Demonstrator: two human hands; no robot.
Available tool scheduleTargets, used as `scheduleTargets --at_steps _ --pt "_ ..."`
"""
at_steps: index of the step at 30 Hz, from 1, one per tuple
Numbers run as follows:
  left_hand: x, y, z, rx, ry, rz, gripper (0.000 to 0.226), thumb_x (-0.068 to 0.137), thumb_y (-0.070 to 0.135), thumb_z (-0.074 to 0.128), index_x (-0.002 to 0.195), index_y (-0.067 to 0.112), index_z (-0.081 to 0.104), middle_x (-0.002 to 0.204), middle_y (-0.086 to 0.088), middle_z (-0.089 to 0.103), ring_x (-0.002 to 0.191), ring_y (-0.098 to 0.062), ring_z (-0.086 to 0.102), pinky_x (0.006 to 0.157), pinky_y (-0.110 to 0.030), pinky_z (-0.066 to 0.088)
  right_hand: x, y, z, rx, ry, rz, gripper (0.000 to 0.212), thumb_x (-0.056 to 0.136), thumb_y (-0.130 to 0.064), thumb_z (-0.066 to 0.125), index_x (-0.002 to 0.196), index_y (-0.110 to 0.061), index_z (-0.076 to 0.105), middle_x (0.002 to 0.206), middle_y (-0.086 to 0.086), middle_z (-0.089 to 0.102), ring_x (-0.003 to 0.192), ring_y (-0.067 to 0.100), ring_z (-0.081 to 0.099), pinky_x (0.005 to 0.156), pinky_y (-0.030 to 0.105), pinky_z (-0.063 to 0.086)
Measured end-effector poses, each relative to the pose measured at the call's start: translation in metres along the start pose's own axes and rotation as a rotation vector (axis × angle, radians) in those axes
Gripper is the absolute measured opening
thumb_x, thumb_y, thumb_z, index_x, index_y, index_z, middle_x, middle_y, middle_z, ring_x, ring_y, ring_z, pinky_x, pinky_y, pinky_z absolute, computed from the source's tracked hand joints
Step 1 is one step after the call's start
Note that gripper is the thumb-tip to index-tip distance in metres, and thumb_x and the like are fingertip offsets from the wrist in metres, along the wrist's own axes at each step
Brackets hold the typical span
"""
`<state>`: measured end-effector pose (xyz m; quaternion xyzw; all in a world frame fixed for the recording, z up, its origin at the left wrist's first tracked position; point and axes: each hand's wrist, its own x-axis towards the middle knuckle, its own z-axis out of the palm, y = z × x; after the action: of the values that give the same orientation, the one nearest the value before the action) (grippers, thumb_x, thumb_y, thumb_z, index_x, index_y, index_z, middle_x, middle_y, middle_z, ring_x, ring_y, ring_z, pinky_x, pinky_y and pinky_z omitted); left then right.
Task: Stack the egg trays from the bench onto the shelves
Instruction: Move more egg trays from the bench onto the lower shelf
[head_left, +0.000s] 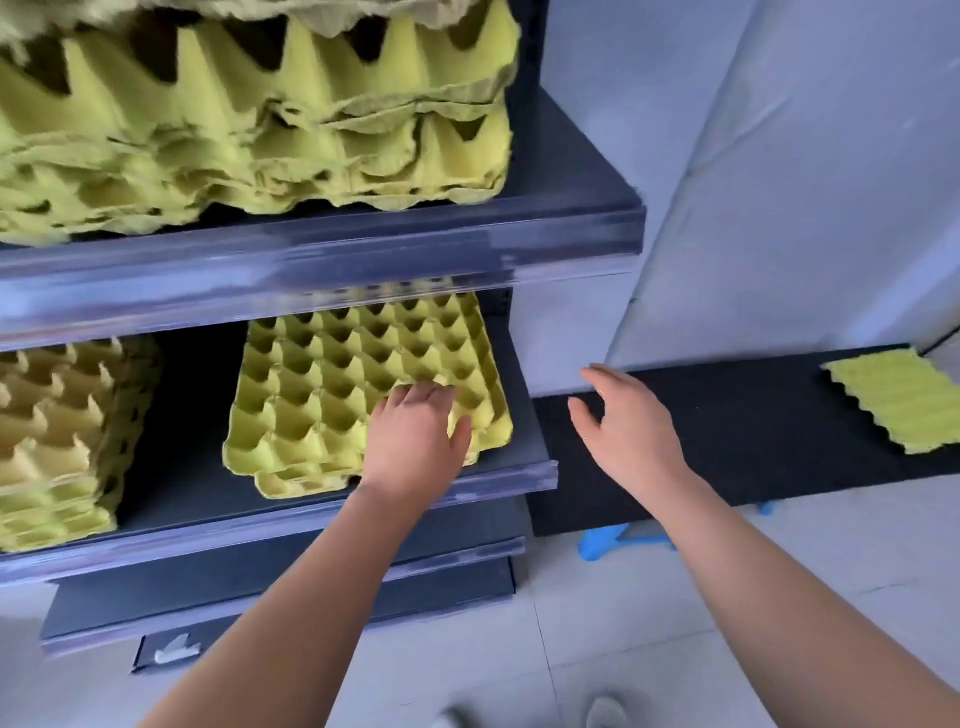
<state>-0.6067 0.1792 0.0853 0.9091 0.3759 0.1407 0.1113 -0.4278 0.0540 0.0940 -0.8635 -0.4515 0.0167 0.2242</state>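
The left hand (418, 441) lies, seemingly relaxed, on the egg tray (332, 384) at the shelf (176, 467) front. The right hand (631, 431) hovers, fingers spread.

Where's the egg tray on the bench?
In the head view, the egg tray lies at the far right end of the black bench, beyond the open right hand.

Bare left hand (415, 441), right hand (628, 421); pale shoes (605, 713).

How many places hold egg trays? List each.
4: tall stack on the top shelf; second stack at the middle shelf's left; tray under the left hand; lone tray on the bench. More may be hidden.
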Motion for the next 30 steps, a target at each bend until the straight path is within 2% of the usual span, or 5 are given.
scheduleTargets --at_steps 5,11,15,20,30 --pt "0.019 0.091 0.040 -0.047 -0.022 0.145 0.025 0.083 0.027 0.062 0.098 0.009 0.069 0.098 -0.008 0.070 0.093 -0.035 0.061 0.077 -0.040 0.048 -0.025 0.089 -0.039 -0.012 0.081 0.103 0.034 0.089 -0.019 0.059 0.120 -0.004 0.063 0.124 0.010 0.063 0.116 0.027 0.056 0.096 0.034 0.042" --pt "0.042 0.224 0.094 -0.054 -0.077 0.259 0.027 0.080 0.030 0.061 0.093 0.010 0.072 0.088 -0.006 0.071 0.082 -0.034 0.064 0.073 -0.041 0.052 -0.050 0.219 -0.090 -0.046 0.069 0.251 0.040 0.093 -0.025 0.053 0.131 -0.012 0.056 0.137 0.004 0.054 0.127 0.020 0.047 0.103 0.029 0.036" --pt "0.056 0.313 0.135 -0.091 -0.085 0.302 0.023 0.078 0.023 0.073 0.097 0.009 0.072 0.093 -0.007 0.072 0.085 -0.033 0.065 0.076 -0.040 0.051 -0.059 0.306 -0.121 -0.082 0.064 0.306 0.041 0.094 -0.026 0.053 0.133 -0.011 0.055 0.138 0.005 0.053 0.128 0.019 0.046 0.104 0.030 0.035" --pt "0.081 0.404 0.183 -0.094 -0.173 0.350 0.031 0.089 0.031 0.062 0.114 0.013 0.068 0.110 -0.005 0.069 0.101 -0.029 0.062 0.091 -0.040 0.047 -0.060 0.402 -0.151 -0.124 0.044 0.406 0.042 0.096 -0.029 0.048 0.136 -0.015 0.050 0.141 0.001 0.050 0.130 0.015 0.043 0.104 0.026 0.033" --pt "0.182 0.552 0.279 -0.052 -0.288 0.437 0.041 0.097 0.040 0.045 0.133 0.022 0.054 0.130 0.004 0.058 0.118 -0.020 0.052 0.098 -0.032 0.040 0.001 0.580 -0.189 -0.135 0.046 0.570 0.043 0.096 -0.029 0.049 0.137 -0.015 0.050 0.140 0.000 0.050 0.129 0.015 0.044 0.104 0.026 0.034"
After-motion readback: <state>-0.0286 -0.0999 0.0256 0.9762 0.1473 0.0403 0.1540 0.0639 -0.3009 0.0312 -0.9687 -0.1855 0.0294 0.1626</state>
